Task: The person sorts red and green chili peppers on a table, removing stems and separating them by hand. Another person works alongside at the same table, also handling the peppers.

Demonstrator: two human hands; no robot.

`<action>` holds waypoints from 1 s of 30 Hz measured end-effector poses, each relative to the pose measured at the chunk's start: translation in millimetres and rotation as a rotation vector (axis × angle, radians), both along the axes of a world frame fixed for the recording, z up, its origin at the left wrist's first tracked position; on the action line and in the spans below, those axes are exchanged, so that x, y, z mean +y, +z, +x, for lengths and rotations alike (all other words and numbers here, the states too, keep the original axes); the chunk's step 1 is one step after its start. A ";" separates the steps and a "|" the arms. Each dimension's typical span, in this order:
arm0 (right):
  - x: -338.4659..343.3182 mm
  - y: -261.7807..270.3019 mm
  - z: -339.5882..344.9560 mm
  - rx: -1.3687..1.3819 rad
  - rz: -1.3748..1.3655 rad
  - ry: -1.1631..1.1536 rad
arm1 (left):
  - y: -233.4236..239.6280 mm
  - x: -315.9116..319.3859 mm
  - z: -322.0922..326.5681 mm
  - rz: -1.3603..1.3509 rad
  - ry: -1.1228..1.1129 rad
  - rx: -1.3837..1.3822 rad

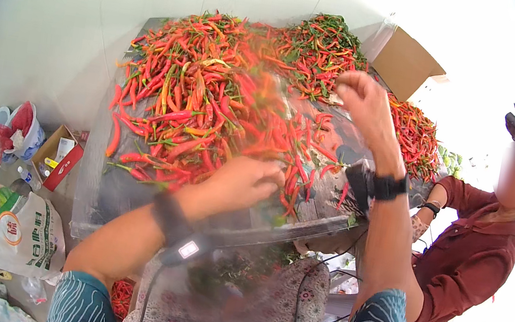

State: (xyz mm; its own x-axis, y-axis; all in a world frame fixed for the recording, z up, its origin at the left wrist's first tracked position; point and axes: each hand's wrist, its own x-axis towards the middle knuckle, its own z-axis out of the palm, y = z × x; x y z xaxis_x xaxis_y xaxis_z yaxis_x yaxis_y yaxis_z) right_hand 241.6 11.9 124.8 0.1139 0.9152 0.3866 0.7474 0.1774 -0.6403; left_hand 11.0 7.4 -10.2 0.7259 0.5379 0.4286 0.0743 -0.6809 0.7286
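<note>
A large heap of red chili peppers (188, 84) covers the left of a plastic-covered table (96, 208). My left hand (239, 183) is over the near edge of this heap, fingers partly curled; whether it holds a pepper cannot be told. My right hand (363, 97) is raised over the table's right side, fingers bent, near a pile of peppers with green stems and leaves (328, 46). Between and beyond my hands, some peppers are blurred by motion. Loose peppers (306, 169) lie right of my left hand. Both my wrists wear black bands with devices.
A co-worker in a dark red shirt (471, 245) sits at the right, beside another pepper pile (412, 137). A cardboard box (407, 63) stands at the back right. On the floor at left are a printed sack (19, 229), a small box (61, 157) and a bucket (33, 140).
</note>
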 end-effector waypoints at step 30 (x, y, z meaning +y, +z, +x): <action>270.8 -90.7 135.9 -0.526 -0.285 -0.300 | 17.4 0.4 -1.2 -0.123 -0.097 0.092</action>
